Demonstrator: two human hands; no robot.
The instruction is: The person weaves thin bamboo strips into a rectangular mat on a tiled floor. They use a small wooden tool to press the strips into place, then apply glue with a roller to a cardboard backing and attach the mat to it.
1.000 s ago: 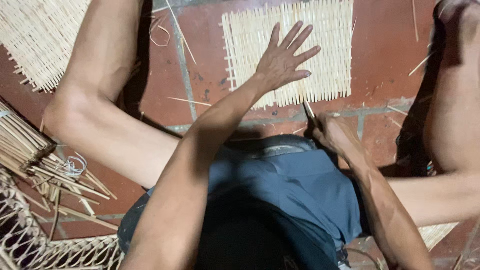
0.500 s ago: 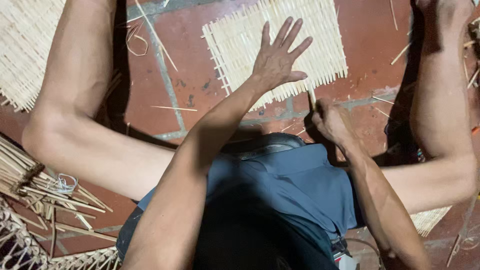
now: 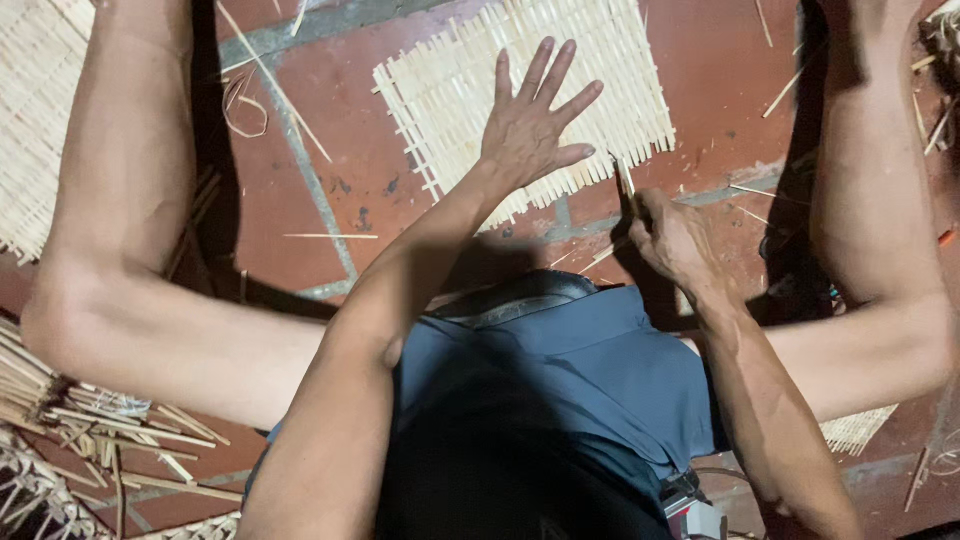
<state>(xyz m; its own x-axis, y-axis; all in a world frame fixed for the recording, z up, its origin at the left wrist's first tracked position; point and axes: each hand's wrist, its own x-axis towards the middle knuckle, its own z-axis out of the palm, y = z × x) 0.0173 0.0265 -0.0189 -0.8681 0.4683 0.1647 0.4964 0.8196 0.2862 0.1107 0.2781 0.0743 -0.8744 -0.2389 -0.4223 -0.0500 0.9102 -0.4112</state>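
Observation:
A pale woven bamboo mat [image 3: 450, 90] lies flat on the red tiled floor [image 3: 340, 170] between my spread legs. My left hand [image 3: 530, 125] presses down on the mat with fingers spread, holding nothing. My right hand [image 3: 675, 240] sits at the mat's near right edge, closed on a small dark blade-like tool [image 3: 624, 185] whose tip touches the protruding strip ends. My blue shorts fill the lower middle of the view.
A second woven mat [image 3: 35, 110] lies at the far left behind my left leg [image 3: 130, 250]. Loose bamboo strips [image 3: 90, 420] pile at lower left. My right leg [image 3: 880, 200] bounds the right side. Thin slivers and shavings litter the tiles.
The view has shifted so the mat and both hands sit a little more to the right and upward. My left hand stays spread on the mat; my right hand with the tool stays at its edge.

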